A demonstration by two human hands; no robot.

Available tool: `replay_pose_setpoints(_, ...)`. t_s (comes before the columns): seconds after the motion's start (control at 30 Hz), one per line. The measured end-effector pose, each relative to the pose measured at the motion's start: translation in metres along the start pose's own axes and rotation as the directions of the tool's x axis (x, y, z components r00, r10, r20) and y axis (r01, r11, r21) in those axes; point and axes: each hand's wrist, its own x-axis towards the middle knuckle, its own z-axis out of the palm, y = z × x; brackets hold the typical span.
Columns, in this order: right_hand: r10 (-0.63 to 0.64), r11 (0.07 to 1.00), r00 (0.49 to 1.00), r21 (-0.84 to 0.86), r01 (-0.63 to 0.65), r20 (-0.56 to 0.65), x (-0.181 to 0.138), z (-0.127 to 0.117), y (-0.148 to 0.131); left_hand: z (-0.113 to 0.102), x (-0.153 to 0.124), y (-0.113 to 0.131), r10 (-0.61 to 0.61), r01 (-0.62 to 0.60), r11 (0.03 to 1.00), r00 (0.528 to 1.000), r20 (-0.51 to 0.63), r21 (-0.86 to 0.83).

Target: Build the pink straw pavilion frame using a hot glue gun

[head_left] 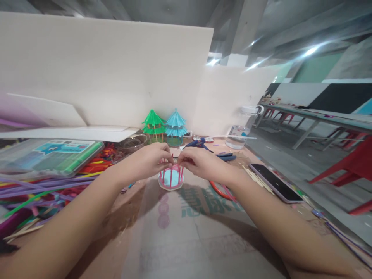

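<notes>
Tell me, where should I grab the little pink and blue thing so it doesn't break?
Probably by its flat base rim, low down, fingers coming from the left and right sides. The thin pink posts stand upright and look bendy, and the left hand and right hand pinch their tops.

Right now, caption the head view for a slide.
Left hand and right hand pinch a pink model; phone nearby.

table (180,240) carries pink model (171,180), green pavilion (153,124), blue pavilion (175,124), phone (276,182), jar (241,133), loose straws (37,186).
</notes>
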Motion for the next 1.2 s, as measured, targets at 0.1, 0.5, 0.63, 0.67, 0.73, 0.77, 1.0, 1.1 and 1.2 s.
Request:
replay_pose_setpoints(0.1, -0.014, 1.0, 1.0, 0.008, 0.014, -0.001, -0.0001, 0.0005, 0.0006, 0.0002, -0.0008, 0.0004, 0.006, -0.006, 1.0, 1.0, -0.004, -0.011)
replay_pose_setpoints(0.5, -0.039, 0.999, 0.999, 0.014, 0.039, 0.015, 0.0008, 0.003, 0.0017, 0.0012, -0.0004, -0.0002, -0.009, 0.009, 1.0, 1.0, 0.01, 0.018)
replay_pose_setpoints(0.63, -0.04, 0.999, 0.999, 0.023, 0.039, 0.014, 0.0008, 0.0014, 0.0012, 0.0017, -0.0007, -0.001, 0.005, -0.005, 1.0, 1.0, 0.007, 0.002)
replay_pose_setpoints(0.67, -0.04, 0.999, 0.999, 0.027, 0.04, 0.014, 0.0008, 0.0009, 0.001, 0.0022, -0.0007, -0.0015, 0.013, -0.013, 1.0, 1.0, 0.006, -0.004)
replay_pose_setpoints(0.73, -0.041, 0.999, 0.999, 0.028, 0.04, 0.019, 0.0007, 0.0003, 0.0005, 0.0029, -0.0006, -0.0023, 0.015, -0.015, 1.0, 1.0, 0.009, -0.002)
replay_pose_setpoints(0.77, -0.037, 0.999, 0.999, 0.025, 0.037, 0.02, 0.0007, 0.0002, 0.0004, 0.0029, -0.0004, -0.0023, 0.008, -0.008, 1.0, 1.0, 0.014, 0.005)
replay_pose_setpoints(1.0, -0.029, 0.999, 0.999, 0.019, 0.028, 0.033, 0.0014, 0.0017, 0.0023, -0.0023, 0.0, 0.0039, -0.017, 0.015, 0.998, 0.999, 0.04, 0.053)
replay_pose_setpoints(1.1, -0.036, 0.999, 0.998, 0.026, 0.035, 0.043, 0.0013, 0.0023, 0.0031, -0.0031, -0.0005, 0.0048, -0.006, 0.004, 0.999, 0.999, 0.037, 0.051)
replay_pose_setpoints(1.2, -0.032, 0.999, 0.998, 0.02, 0.031, 0.049, 0.0009, 0.0026, 0.0033, -0.0023, -0.0004, 0.0034, -0.014, 0.012, 0.999, 0.999, 0.041, 0.05)
